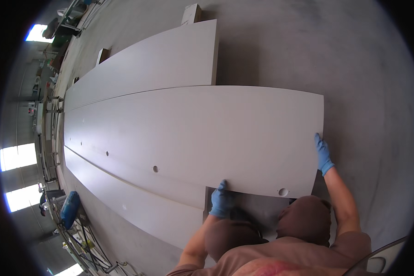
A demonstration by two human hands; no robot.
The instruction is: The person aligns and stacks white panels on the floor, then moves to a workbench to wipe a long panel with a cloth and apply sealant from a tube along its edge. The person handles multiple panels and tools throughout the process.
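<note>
A long, pale grey flat panel (234, 133) lies in front of me, with several round holes along its near edge. My left hand (221, 202), in a blue glove, grips that near edge; its thumb is on top and its other fingers are hidden below. On the panel's right end, my right hand (324, 155), also gloved in blue, holds the short edge. A second pale panel (161, 60) lies along the far side. Partly overlapped by the middle panel, a third panel (170, 214) extends on the near left.
Small blocks (191, 14) poke out at the far panel's edge. Grey concrete floor (368, 92) surrounds the panels. On the left, a blue bundle (70, 210) rests by a metal frame (85, 244). Bright windows (18, 157) line the wall there.
</note>
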